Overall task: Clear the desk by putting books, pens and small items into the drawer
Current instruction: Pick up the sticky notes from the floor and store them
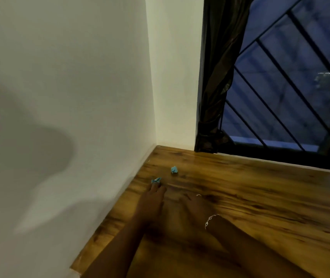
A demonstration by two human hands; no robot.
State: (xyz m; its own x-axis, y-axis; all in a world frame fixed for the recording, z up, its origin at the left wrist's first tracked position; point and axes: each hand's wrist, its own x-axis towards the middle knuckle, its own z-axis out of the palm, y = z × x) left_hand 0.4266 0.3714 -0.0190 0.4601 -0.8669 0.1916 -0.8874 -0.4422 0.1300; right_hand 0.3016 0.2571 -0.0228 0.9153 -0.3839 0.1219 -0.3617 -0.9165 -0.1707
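The left grip (152,199) lay stretched out with straight fingers, its tips touching a small blue scrap (156,179) without closing round it. Just to its right, the right grip (197,207) rested flat and relaxed on the worktop (260,197), a bracelet (210,219) at its wrist. A second blue scrap (174,170) lay beyond the left fingertips, apart from them, toward the wall (79,77) corner.

Dim, warm indoor light: a broad, soft-edged shadow (29,157) spreads across the left wall (69,67). The window (292,93) glows deep dusk blue. The left hand (150,203) and right hand (197,207) are smeared with blur, and the wide lens leans the wall corner.
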